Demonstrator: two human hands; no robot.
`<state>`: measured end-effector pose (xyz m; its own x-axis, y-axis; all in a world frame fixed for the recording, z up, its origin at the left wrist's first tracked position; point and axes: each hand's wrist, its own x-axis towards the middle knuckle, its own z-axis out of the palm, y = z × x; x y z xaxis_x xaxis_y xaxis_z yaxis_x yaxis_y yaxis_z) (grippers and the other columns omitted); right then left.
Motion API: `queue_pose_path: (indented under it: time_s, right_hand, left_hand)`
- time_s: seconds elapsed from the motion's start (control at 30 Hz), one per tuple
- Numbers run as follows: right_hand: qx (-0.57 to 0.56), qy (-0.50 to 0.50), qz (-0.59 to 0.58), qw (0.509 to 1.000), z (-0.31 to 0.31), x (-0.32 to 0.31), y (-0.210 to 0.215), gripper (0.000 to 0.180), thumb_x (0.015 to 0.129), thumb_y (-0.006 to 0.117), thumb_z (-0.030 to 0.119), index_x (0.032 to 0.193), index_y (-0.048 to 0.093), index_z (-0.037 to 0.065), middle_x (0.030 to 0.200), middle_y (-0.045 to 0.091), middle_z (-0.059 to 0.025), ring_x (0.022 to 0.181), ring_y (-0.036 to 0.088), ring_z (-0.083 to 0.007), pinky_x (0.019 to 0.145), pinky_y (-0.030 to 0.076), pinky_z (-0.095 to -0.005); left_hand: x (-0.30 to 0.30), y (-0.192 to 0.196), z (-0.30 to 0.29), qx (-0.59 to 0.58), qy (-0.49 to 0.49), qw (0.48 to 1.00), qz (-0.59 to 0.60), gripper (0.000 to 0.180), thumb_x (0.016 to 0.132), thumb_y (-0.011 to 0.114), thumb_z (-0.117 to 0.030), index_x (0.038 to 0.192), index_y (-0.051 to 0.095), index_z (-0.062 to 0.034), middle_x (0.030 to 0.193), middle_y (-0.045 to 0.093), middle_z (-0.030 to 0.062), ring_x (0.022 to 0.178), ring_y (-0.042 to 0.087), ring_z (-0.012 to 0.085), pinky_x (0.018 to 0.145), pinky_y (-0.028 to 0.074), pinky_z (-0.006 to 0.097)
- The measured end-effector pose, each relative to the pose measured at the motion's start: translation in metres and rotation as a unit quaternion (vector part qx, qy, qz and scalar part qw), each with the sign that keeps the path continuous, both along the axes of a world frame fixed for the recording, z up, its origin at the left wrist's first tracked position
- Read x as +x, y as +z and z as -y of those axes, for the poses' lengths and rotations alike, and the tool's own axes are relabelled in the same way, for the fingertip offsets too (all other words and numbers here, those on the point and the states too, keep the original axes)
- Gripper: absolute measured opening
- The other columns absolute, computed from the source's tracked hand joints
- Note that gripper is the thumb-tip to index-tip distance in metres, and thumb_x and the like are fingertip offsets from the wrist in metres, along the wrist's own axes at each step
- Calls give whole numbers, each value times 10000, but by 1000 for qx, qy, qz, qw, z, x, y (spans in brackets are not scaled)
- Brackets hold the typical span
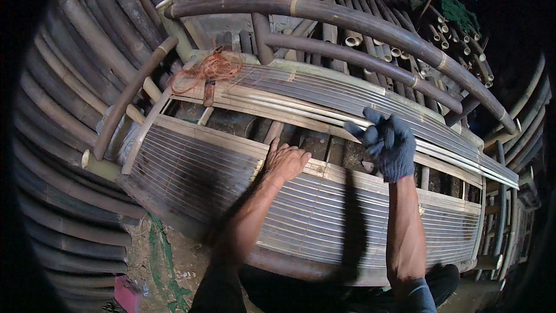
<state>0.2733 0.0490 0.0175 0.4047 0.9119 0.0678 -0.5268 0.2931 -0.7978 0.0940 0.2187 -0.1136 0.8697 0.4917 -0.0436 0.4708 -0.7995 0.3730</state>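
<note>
A bamboo bench or daybed frame stands in front of me, its near seat panel (324, 220) made of thin parallel slats tied in rows. My bare left hand (286, 161) lies on the inner edge of that panel, beside the open gap across the seat. My right hand (389, 146), in a dark grey knitted glove, hovers over the gap near the loose pale strips (324, 117); its fingers are partly bent and apart, and nothing shows in them. Beyond the gap lies a second slatted panel (341, 95).
Orange twine (217, 68) lies tangled on the bench's far left corner, over a brown-handled tool (209, 91). A curved bamboo backrest (347, 14) rises behind. Bamboo poles (63, 122) are stacked at left, with cut poles (370, 35) at the back right. A pink box (127, 294) sits at lower left.
</note>
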Motion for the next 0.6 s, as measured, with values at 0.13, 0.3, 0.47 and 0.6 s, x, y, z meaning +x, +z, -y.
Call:
queue_pose_path:
  time_s: [0.13, 0.3, 0.47, 0.6]
  right_hand:
    - [-402, 51, 546, 733, -13, 6, -5, 295, 896, 556, 272, 990, 722, 47, 954, 729, -152, 735, 685, -316, 761, 557, -448]
    - [-428, 201, 762, 442, 6, -51, -65, 340, 861, 515, 286, 988, 740, 65, 1027, 695, -230, 975, 673, -389, 871, 527, -444]
    - [-481, 66, 561, 671, -5, -91, -75, 448, 941, 445, 337, 951, 677, -47, 914, 659, -316, 881, 617, -483, 828, 495, -481]
    - [-367, -14, 437, 821, 41, -87, -94, 426, 947, 464, 303, 960, 658, -76, 847, 650, -314, 736, 570, -417, 760, 482, -454]
  left_hand:
    - [-4, -12, 0, 15, 7, 999, 36, 402, 997, 440, -405, 943, 723, -124, 964, 707, 92, 989, 619, 289, 1015, 330, 483]
    - [-8, -12, -2, 32, 3, 998, 60, 389, 996, 447, -394, 928, 719, -124, 942, 707, 88, 950, 626, 273, 935, 353, 452]
    - [0, -22, 7, 51, -16, 994, 100, 365, 992, 458, -371, 928, 717, -122, 908, 709, 67, 919, 636, 254, 924, 350, 441]
    - [-6, -15, 7, 44, -7, 996, 83, 358, 993, 454, -365, 945, 721, -131, 931, 717, 70, 960, 634, 255, 972, 338, 436]
